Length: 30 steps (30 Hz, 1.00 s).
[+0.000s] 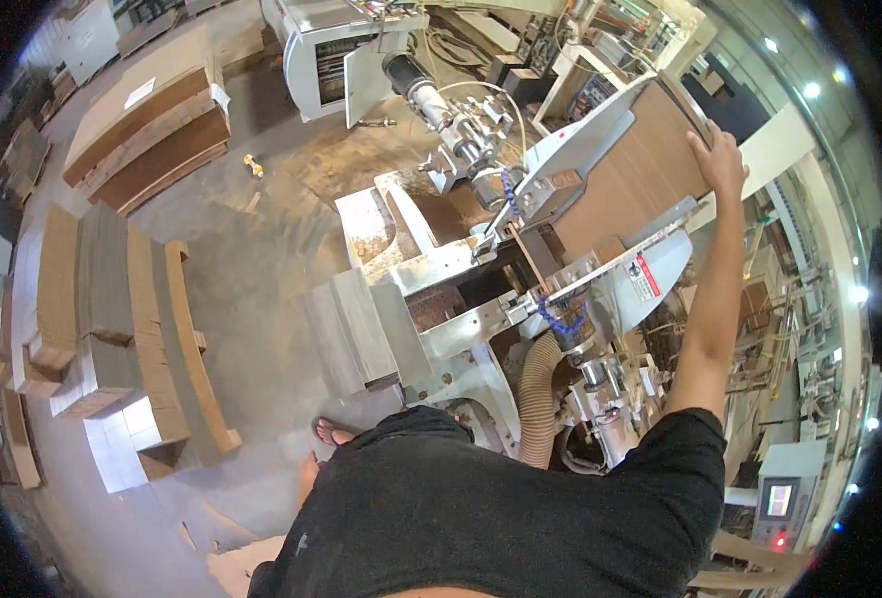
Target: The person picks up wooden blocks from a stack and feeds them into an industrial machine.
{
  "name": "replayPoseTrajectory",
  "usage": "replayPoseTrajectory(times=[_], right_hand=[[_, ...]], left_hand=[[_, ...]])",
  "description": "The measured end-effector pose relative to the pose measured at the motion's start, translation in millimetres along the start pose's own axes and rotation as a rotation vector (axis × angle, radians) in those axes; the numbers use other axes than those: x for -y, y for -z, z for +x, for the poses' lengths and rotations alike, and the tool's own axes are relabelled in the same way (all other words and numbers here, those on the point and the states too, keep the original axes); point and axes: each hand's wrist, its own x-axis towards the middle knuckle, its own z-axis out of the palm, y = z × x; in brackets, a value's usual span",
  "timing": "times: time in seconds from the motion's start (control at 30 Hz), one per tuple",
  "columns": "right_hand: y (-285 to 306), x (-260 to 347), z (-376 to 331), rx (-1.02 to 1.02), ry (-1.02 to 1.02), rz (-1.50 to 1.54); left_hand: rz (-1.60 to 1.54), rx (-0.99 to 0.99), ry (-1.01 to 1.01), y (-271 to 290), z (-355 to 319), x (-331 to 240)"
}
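My right arm reaches far out to the right side of a machine. My right hand is at the upper right corner of the brown boards set in the machine's feed, thumb and fingers bent over their edge. Of my left hand only a small part shows beside my dark shirt, low at the left, and its fingers are hidden. Nearest to it, a stack of grey-brown strips sits on the pale metal arms of the machine.
Stacked long boards stand on the floor at the left, with a larger board pile behind. A ribbed hose runs down beside me. A control panel is at the lower right. A small yellow object lies on the floor.
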Motion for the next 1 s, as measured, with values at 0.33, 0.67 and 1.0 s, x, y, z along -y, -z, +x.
replayPoseTrajectory(times=[0.33, 0.67, 1.0], right_hand=[[-15.1, -34.8, -8.4, -0.244, 0.233, 0.233], [-26.2, -43.4, 27.3, -0.007, 0.009, 0.145], [-10.6, 130.3, -132.8, -0.335, 0.234, 0.623]], left_hand=[[-0.066, 0.005, -0.186, 6.6, 2.4, 5.1], [-0.41, -0.095, 0.158, -8.2, 0.3, -74.4], [0.571, -0.071, -0.36, 41.8, 54.1, 68.4]])
